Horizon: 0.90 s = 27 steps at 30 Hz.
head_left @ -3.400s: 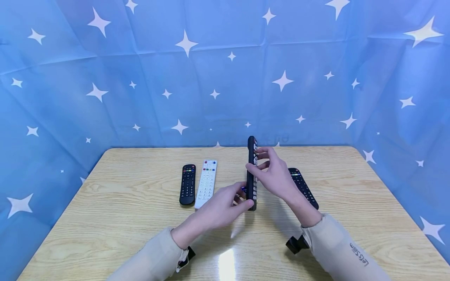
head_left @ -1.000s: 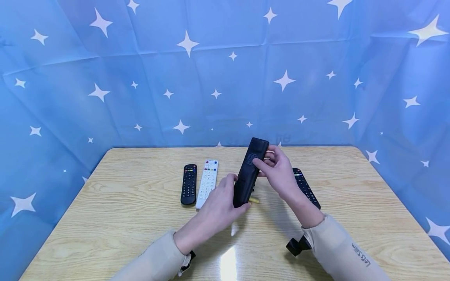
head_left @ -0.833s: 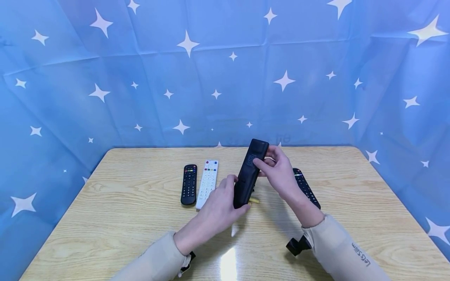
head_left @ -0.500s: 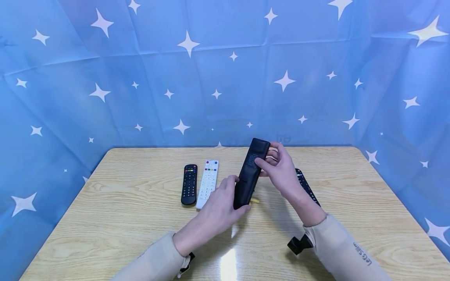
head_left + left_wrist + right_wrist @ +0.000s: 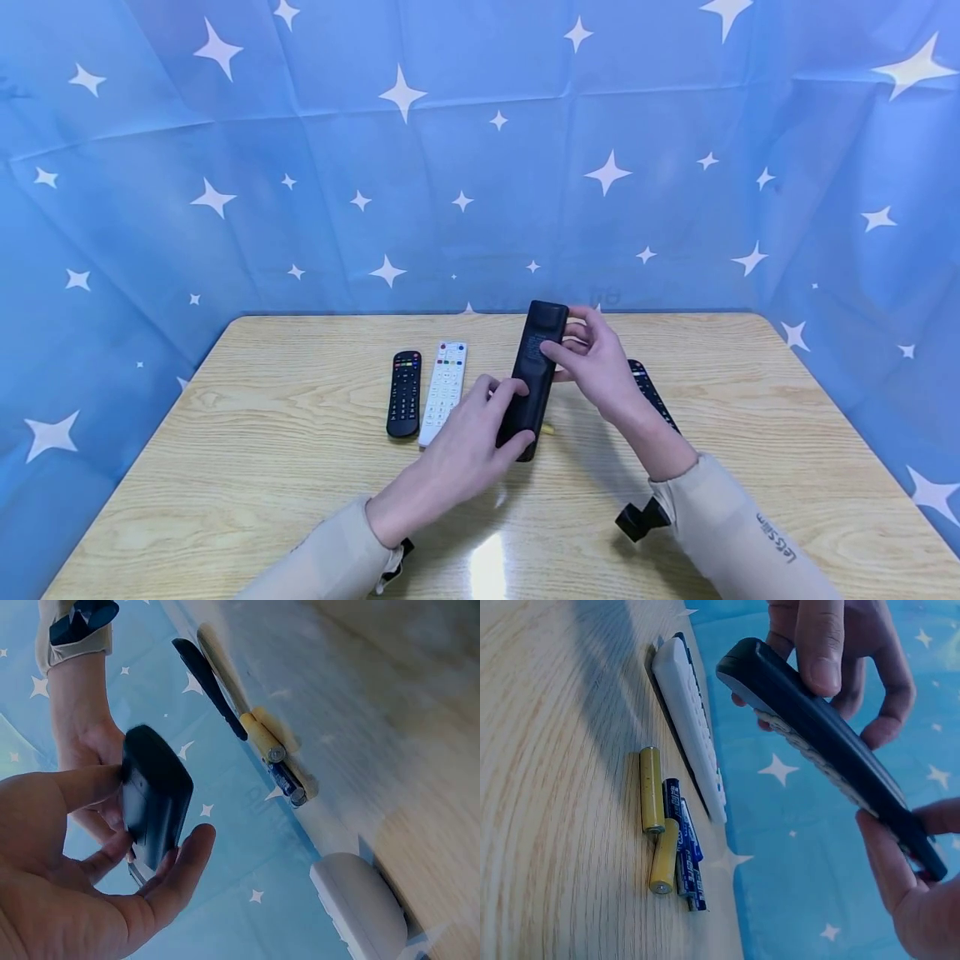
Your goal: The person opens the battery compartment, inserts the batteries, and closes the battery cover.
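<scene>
A black remote control (image 5: 542, 327) is held above the table, its back with a printed label turned to the head camera. My right hand (image 5: 596, 367) pinches its upper part, thumb on the back and fingers behind. My left hand (image 5: 457, 437) grips the lower part, a fingertip on the back and the thumb by the lower end. In the right wrist view, the remote's pale keys face the table. Below it lie two yellow batteries (image 5: 652, 791) and several dark blue batteries (image 5: 685, 855); in the head view the remote hides most of them.
Left of the hands lie another black remote (image 5: 403, 396) and a white remote (image 5: 444, 392), keys up. A third black remote (image 5: 651, 392) lies on the right, partly behind the right forearm. The wooden table (image 5: 225, 467) meets a blue starry curtain (image 5: 480, 200) at the back.
The held remote has turned from edge-on to showing its back. Over the last half second its lower end has dropped slightly, and a left fingertip has shifted from its edge onto the back.
</scene>
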Each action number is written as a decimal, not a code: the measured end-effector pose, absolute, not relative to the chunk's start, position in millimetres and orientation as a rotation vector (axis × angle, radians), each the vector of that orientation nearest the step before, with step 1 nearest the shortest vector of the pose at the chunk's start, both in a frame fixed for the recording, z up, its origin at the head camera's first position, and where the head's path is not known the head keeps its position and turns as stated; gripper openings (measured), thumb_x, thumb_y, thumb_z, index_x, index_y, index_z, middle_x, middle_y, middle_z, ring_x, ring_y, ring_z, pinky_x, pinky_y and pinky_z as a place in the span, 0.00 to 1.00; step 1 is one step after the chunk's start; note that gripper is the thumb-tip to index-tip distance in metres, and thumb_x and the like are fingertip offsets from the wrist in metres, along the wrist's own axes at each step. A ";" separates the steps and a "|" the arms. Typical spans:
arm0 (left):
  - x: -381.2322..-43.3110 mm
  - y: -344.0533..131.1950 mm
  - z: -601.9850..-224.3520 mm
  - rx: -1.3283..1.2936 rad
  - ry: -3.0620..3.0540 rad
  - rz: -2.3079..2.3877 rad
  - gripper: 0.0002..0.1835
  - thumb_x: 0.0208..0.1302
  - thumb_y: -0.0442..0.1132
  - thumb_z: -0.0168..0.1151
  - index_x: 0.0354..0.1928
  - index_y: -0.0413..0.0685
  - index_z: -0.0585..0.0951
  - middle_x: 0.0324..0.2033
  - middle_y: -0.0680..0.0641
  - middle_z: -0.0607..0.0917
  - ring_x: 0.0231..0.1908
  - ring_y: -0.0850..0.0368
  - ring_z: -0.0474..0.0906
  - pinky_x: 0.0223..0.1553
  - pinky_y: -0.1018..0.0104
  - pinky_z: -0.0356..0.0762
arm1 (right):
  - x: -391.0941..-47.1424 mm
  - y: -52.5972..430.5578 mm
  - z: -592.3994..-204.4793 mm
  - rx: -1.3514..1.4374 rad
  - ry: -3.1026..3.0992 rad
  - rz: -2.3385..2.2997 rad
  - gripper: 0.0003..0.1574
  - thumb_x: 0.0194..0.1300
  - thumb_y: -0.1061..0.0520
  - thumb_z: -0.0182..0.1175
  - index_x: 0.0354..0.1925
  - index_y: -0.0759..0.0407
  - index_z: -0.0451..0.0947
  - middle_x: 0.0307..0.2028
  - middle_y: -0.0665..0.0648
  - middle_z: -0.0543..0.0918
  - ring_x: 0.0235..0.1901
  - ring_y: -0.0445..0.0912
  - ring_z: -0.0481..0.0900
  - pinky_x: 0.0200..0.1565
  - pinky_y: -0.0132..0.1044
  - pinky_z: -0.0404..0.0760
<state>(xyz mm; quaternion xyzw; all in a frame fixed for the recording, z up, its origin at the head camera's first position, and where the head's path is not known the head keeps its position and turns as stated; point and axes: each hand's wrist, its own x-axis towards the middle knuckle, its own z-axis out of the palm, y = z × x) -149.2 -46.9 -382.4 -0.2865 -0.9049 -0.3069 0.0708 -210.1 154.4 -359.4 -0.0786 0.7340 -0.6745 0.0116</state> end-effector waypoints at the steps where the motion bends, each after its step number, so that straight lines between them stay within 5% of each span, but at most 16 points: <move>1: -149.6 -47.4 -381.8 -0.871 -2.711 -0.917 0.24 0.64 0.48 0.63 0.59 0.56 0.69 0.44 0.50 0.71 0.37 0.59 0.71 0.37 0.67 0.75 | -209.9 154.4 -359.7 -0.251 2.286 -2.093 0.39 0.65 0.58 0.63 0.68 0.55 0.56 0.52 0.63 0.75 0.48 0.52 0.79 0.38 0.48 0.84; 8: -154.2 -47.6 -379.9 -0.922 -2.654 -0.895 0.14 0.63 0.45 0.65 0.48 0.54 0.73 0.37 0.51 0.71 0.32 0.61 0.65 0.30 0.69 0.68 | -206.9 152.4 -360.5 -0.307 2.313 -2.017 0.38 0.65 0.57 0.63 0.68 0.53 0.58 0.51 0.63 0.76 0.47 0.55 0.78 0.38 0.51 0.83; 27: -158.9 -47.7 -375.2 -0.994 -2.646 -1.194 0.14 0.58 0.38 0.69 0.37 0.51 0.71 0.30 0.52 0.74 0.30 0.58 0.73 0.28 0.73 0.72 | -203.4 151.5 -357.5 -0.314 2.398 -1.953 0.40 0.65 0.58 0.63 0.69 0.54 0.57 0.51 0.63 0.77 0.45 0.55 0.79 0.36 0.45 0.84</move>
